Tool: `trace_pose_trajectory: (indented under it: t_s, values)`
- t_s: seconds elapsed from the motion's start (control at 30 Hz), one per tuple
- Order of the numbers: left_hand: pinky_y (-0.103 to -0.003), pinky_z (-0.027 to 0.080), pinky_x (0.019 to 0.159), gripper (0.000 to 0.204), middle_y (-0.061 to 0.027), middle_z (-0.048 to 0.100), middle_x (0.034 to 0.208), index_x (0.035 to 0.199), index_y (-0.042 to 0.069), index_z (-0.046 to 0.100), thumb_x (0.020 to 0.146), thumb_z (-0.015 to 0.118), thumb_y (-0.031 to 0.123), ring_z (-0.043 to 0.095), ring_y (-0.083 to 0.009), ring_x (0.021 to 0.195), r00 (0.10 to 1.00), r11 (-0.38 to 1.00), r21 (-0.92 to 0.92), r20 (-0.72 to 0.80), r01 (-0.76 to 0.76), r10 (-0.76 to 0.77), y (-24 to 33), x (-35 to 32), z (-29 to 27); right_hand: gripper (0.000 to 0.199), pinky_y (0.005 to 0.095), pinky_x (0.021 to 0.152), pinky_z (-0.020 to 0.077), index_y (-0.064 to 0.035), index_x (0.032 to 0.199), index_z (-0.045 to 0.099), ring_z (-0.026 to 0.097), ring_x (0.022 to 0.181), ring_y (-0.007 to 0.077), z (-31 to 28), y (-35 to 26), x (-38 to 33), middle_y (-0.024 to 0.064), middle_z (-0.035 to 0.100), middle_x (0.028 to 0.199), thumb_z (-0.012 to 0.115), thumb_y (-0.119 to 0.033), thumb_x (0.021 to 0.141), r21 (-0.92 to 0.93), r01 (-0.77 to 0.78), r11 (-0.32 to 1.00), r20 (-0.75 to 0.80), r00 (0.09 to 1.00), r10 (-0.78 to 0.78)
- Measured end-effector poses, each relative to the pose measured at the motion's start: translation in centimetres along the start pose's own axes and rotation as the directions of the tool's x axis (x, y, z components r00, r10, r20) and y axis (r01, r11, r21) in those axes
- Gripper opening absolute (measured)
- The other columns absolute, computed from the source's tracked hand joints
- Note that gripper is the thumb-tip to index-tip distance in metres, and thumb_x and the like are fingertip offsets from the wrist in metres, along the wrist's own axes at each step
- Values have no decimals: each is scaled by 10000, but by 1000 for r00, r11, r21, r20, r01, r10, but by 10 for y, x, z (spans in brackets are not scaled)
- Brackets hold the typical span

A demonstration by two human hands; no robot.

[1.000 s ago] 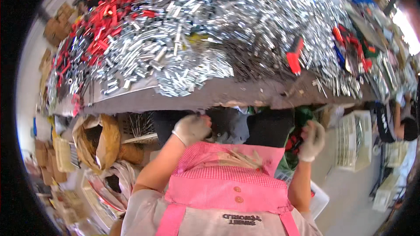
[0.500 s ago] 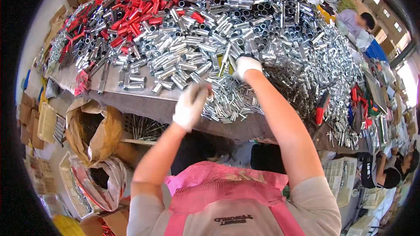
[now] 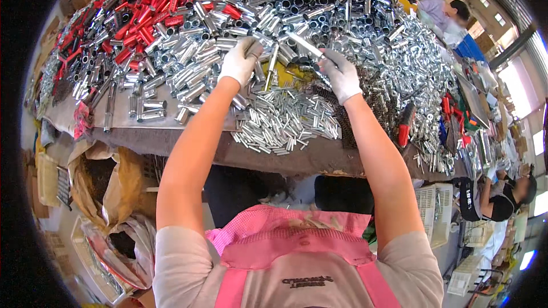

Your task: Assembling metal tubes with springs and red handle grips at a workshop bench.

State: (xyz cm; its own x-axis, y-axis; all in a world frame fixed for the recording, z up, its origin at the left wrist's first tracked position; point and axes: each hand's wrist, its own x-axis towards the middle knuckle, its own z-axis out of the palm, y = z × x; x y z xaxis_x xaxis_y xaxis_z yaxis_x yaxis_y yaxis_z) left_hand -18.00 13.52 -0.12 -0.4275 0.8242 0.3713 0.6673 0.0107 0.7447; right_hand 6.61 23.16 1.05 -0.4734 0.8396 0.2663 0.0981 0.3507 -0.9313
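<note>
Both my hands wear white work gloves with greyed fingers. My right hand (image 3: 341, 76) grips one end of a slim silver metal tube (image 3: 304, 44), which slants up and left over the pile. To its left, my left hand (image 3: 240, 64) is closed, its fingers curled at the pile's edge; what they hold, if anything, is hidden among the shiny parts. Between the hands a thin metal rod (image 3: 272, 64) leans upright over a yellow surface. Many small silver pins (image 3: 285, 122) are heaped below, at the near edge of the table.
Red sleeves (image 3: 154, 8) and chrome tubes (image 3: 194, 60) pile up at the left and back. Dark springs (image 3: 374, 105) and a red-handled brush (image 3: 406, 125) lie right. Open sacks (image 3: 103, 185) stand at lower left, a white crate (image 3: 432, 211) at lower right. Two other people are at right.
Both hands have moved farther in over the pile. My right hand has come up with a silver tube in its fingers, while my left moved up from the near edge.
</note>
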Motion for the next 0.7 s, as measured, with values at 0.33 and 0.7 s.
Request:
trace_pose_trajectory:
  t_s: [0.33,0.7]
  values:
    - [-192,402,555,244,0,509,781,1084,10,531,893,578,153,467,-65,658,879,333,-817,399,471,-263,42,-117,-21,292,272,735,458,-18,1122,602,577,809,152,-53,-96,-101,83,623,910,533,-19,838,-388,343,856,439,885,-155]
    - [-283,447,773,298,-63,592,1032,1127,36,540,920,556,251,533,-150,865,940,534,-792,342,295,-11,83,-220,12,251,400,825,437,-85,1014,639,508,956,312,19,-102,-170,115,547,1055,540,-203,816,-490,593,638,190,788,-586]
